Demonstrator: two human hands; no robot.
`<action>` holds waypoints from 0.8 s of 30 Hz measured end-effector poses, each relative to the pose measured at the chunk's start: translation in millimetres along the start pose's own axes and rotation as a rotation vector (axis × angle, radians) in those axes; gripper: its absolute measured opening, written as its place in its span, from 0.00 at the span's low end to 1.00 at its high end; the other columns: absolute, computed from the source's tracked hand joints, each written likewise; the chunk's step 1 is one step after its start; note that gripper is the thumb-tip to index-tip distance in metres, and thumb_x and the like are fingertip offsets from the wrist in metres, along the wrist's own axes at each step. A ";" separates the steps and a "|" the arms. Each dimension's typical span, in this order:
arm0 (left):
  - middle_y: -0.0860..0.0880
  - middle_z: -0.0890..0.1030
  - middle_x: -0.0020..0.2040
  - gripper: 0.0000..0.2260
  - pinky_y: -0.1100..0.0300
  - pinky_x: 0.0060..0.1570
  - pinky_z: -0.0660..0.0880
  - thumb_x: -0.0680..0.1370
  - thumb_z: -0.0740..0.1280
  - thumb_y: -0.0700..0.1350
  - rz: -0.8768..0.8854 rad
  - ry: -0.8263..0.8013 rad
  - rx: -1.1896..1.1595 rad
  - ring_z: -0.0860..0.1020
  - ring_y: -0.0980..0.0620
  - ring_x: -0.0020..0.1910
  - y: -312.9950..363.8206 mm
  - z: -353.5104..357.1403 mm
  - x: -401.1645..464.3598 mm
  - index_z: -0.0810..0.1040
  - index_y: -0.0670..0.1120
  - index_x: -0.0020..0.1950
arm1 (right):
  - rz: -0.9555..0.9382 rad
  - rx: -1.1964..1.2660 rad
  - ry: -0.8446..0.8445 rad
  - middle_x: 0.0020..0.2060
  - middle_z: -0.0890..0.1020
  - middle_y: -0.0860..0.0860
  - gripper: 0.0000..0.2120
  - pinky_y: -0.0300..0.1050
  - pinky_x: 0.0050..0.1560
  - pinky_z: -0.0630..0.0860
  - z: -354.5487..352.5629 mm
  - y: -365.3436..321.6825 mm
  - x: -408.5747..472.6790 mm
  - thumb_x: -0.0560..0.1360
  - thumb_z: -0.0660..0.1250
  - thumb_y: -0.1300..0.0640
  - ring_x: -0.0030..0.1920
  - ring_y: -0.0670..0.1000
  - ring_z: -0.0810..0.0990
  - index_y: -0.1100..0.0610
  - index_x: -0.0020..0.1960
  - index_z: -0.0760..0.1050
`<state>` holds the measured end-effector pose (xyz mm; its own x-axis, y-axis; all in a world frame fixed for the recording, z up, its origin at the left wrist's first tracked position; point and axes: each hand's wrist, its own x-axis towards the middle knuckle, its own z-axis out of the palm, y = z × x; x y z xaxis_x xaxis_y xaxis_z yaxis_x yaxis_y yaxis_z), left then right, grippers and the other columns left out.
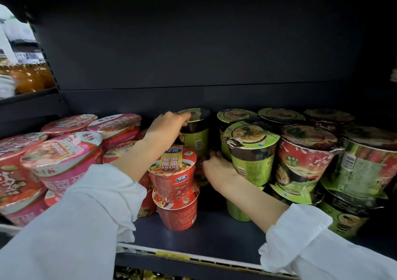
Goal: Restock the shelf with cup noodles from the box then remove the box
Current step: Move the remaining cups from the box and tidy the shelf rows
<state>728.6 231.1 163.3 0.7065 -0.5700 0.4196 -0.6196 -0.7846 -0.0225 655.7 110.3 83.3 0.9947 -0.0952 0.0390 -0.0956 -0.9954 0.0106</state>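
A person's left hand (165, 125) grips the lid rim of a green cup (196, 129) standing at the back of the shelf (214, 234), behind a stack of two red cups (175, 185). The right hand (217, 168) reaches in beside the red stack, fingers curled low against the green cup's base; whether it holds anything cannot be told, as the fingertips are lost in shadow. Right of the green cup, more green and red-green cups (307, 157) crowd the shelf.

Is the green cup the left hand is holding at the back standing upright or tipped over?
Upright. The green cup has its lid facing up and its sides run straight down; the left hand grips its rim. Its base is hidden behind the red cups.
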 end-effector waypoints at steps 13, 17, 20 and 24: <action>0.41 0.79 0.56 0.17 0.49 0.49 0.76 0.78 0.60 0.34 -0.033 0.044 0.190 0.79 0.38 0.52 3.6 7.6 -5.1 0.67 0.46 0.64 | 0.050 0.044 -0.043 0.70 0.65 0.61 0.20 0.51 0.65 0.69 -0.1 -5.5 9.1 0.81 0.52 0.63 0.70 0.59 0.66 0.57 0.73 0.62; 0.41 0.80 0.55 0.13 0.49 0.48 0.76 0.79 0.60 0.37 -0.070 0.088 0.189 0.80 0.37 0.52 7.1 10.1 -1.4 0.68 0.45 0.63 | 0.004 0.122 -0.056 0.65 0.71 0.61 0.17 0.49 0.63 0.71 -3.7 -2.5 10.5 0.80 0.55 0.63 0.66 0.60 0.71 0.62 0.68 0.69; 0.41 0.79 0.56 0.15 0.48 0.49 0.76 0.78 0.61 0.35 -0.052 0.083 0.176 0.79 0.36 0.53 11.2 10.5 0.7 0.68 0.45 0.64 | -0.023 0.156 -0.103 0.63 0.73 0.62 0.16 0.48 0.61 0.72 -8.5 -0.2 13.2 0.79 0.56 0.66 0.63 0.60 0.74 0.65 0.65 0.70; 0.41 0.79 0.56 0.14 0.48 0.50 0.76 0.78 0.62 0.37 -0.043 0.093 0.157 0.79 0.37 0.52 4.5 7.3 -0.4 0.68 0.45 0.63 | -0.012 0.074 -0.065 0.69 0.64 0.63 0.20 0.51 0.69 0.66 -7.0 -2.7 12.0 0.78 0.56 0.67 0.71 0.61 0.63 0.65 0.70 0.64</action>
<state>728.0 226.1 156.4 0.6921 -0.5159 0.5048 -0.5237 -0.8402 -0.1408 667.7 111.9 90.7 0.9963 -0.0818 -0.0255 -0.0832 -0.9945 -0.0635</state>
